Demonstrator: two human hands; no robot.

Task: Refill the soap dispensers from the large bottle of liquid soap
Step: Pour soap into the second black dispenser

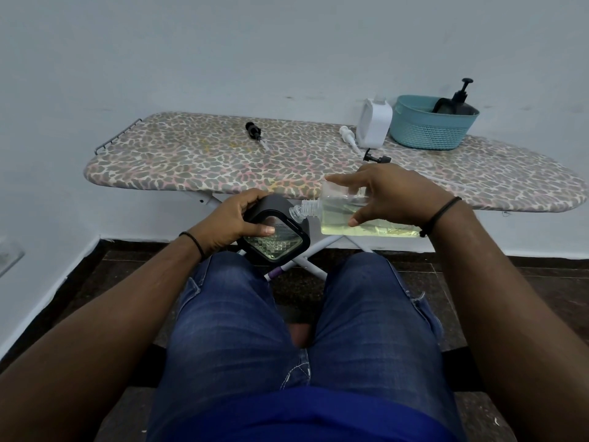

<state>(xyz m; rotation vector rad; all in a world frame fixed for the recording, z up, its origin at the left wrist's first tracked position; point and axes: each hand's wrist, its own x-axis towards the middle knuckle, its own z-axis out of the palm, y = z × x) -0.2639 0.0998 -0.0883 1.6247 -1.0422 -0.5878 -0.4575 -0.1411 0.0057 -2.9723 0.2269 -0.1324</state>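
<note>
Clear bottle tips toward black dispenser!
Right hand grips bottle, left hand grips dispenser; keep necks aligned.

No text, label, brand, number or sign can be read anywhere; the white jug and the clear bottle are seen unmarked.
</note>
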